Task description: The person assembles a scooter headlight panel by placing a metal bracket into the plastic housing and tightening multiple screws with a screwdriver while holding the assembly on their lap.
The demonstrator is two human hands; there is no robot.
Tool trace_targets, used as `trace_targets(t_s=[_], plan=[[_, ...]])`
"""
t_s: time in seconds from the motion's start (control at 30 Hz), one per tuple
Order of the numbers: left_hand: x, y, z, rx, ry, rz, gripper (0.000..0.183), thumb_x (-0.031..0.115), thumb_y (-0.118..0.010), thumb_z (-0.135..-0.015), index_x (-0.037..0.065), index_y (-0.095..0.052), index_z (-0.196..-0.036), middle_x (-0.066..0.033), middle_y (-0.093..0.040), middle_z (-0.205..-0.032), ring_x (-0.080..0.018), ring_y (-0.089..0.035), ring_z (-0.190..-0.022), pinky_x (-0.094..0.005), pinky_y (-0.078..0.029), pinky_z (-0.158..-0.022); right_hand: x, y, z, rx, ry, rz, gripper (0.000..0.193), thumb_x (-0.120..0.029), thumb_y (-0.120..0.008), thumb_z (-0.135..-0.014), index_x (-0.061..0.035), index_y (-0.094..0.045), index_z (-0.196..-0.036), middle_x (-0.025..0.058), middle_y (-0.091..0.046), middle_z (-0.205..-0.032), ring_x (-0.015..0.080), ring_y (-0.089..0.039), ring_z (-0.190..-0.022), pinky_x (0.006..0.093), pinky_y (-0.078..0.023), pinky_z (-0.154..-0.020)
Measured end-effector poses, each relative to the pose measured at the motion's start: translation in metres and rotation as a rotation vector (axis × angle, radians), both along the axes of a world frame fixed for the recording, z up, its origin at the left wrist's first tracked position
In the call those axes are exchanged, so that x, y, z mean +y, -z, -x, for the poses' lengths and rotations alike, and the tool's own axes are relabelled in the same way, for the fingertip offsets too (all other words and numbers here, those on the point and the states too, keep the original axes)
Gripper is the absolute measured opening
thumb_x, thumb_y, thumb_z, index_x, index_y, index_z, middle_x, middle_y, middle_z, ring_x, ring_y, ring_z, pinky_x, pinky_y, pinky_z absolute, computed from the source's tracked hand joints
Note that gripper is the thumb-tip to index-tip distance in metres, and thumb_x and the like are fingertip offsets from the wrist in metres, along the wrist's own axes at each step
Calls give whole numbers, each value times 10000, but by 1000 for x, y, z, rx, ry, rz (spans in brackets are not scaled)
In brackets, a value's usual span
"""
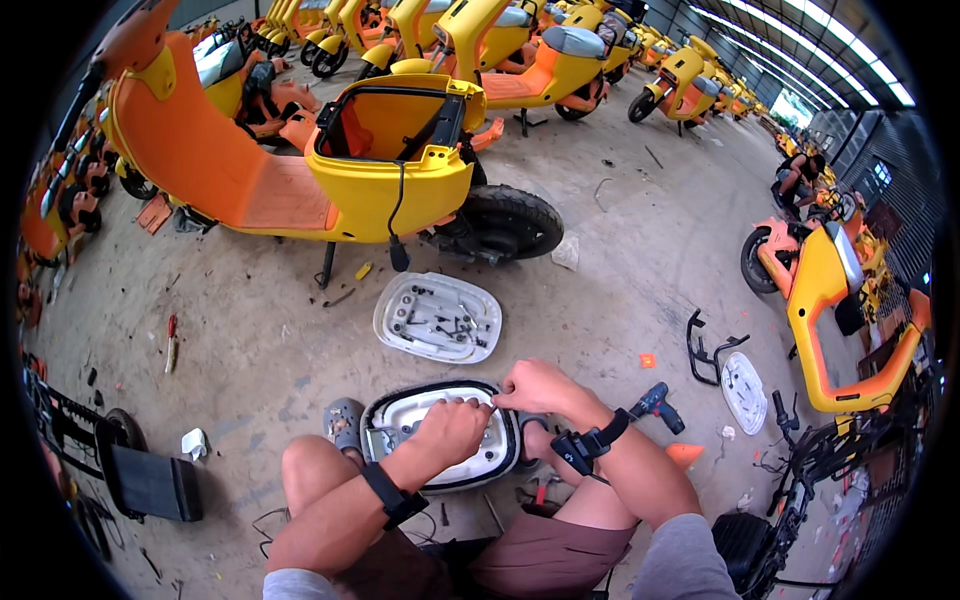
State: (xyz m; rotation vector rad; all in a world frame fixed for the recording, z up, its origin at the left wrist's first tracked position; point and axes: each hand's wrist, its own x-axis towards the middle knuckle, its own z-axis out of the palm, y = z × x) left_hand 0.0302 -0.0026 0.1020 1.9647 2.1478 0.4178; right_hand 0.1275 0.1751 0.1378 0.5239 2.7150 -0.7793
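Between my feet lies a scooter seat (404, 408), its white underside up and a black seal running round its rim. My left hand (456, 432) is closed over its middle, fingers curled down. Above the seat's right edge, my right hand (538, 386) is pinched, its fingertips almost meeting those of the left. A small thin piece seems to sit between them, too small to name. A metal bracket shows on the seat's left end. Just beyond lies a white tray-like shell (452, 346) holding several screws and small dark parts.
A yellow and orange scooter (400, 205) with an open seat compartment stands ahead. To my right are a cordless drill (657, 408), a black rack (708, 350) and another white shell (743, 392). A red-handled screwdriver (171, 343) lies left. Another person (797, 180) crouches far right.
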Motion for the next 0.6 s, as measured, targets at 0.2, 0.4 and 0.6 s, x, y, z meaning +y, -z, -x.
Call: trace_targets(t_s=[0.2,0.4,0.6], plan=[[2,-14,3,59,-32,17,226,35,-594,-769,57,-643,-988,-146,-662,-1005,-311,-646,-977,-441,-519,-804,-6,-6,-2,116,-61,-66,308,-353,-745,-743,-60,-751,-837,159,-714,-794,349,-685,-757,426,-543,-726],[6,-15,-3,145,-134,-219,372,60,-597,-797,57,-568,-1167,-162,-565,-1201,-329,-555,-1137,-468,-456,-903,-14,-11,3,-65,-23,-180,299,-354,-693,-789,-66,-756,-834,208,-703,-832,395,-680,-824,458,-543,-766],[6,-15,-4,-83,-77,-11,360,178,-654,-830,58,-598,-1165,-149,-643,-1065,-324,-631,-1012,-443,-514,-821,-12,-5,4,-112,47,-204,304,-276,-644,-815,9,-739,-856,240,-706,-907,408,-686,-887,466,-544,-821]])
